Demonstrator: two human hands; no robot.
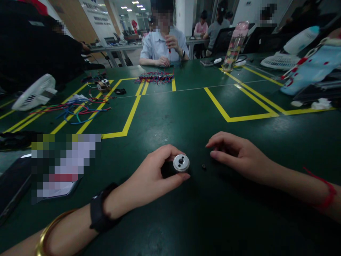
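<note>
Between the thumb and fingers of my left hand (pixel 151 174) is a short silver metal cylinder (pixel 181 163). Its round top face has a dark centre hole and smaller dark holes around it. A tiny dark ring-shaped part (pixel 204 166) lies on the green table just right of the cylinder, touched by neither hand. My right hand (pixel 239 151) hovers over the table to the right of that part. Its thumb and index finger are apart with nothing visible between them; the other fingers curl partly out of sight.
Left are loose coloured wires (pixel 80 110), a white fan (pixel 37 94) and a dark phone-like slab (pixel 16 185). A wire bundle (pixel 156 77) lies ahead, before a person (pixel 163 44) holding a screwdriver (pixel 169 51). A clear bottle (pixel 234 48) and blue bag-like item (pixel 310 67) stand right.
</note>
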